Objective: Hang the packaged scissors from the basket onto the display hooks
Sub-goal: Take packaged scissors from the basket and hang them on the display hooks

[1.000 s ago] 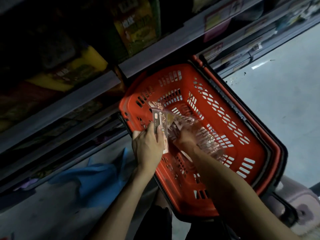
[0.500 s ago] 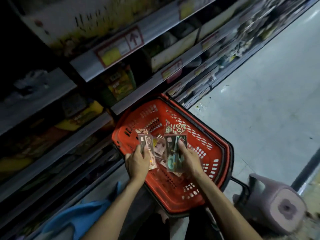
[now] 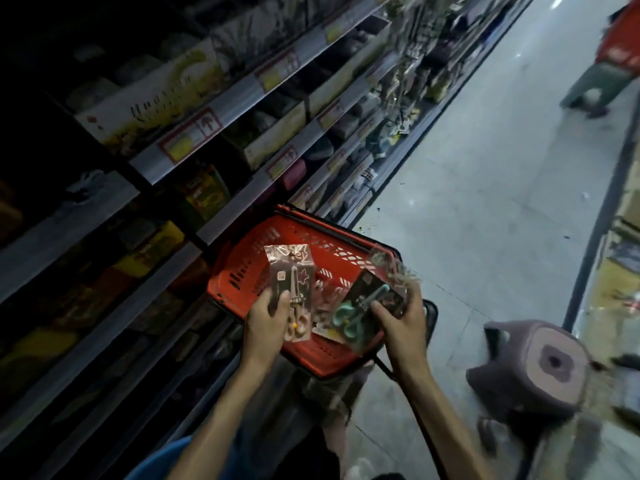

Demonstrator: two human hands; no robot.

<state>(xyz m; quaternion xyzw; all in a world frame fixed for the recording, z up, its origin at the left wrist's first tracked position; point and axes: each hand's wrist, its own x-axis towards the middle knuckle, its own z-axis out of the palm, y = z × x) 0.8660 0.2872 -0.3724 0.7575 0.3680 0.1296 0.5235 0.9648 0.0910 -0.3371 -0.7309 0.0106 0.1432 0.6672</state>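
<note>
— Packaged scissors [image 3: 293, 292]: where are they?
— Two packs, both held just above the red basket [image 3: 239, 268]. The left hand [image 3: 265, 318] has its fingers [image 3: 275, 304] curled round the pink-handled one. The right hand [image 3: 398, 320] grips the green-handled pack [image 3: 363, 306] at its lower end.
— Which step is this?
— Pick-up looks done, so carrying them to the display hooks comes next.
— What does that need?
— Finding a free hook along the shelves [image 3: 166, 164], which are too blurred to show any. Then threading each pack's hanging hole onto it.
</note>
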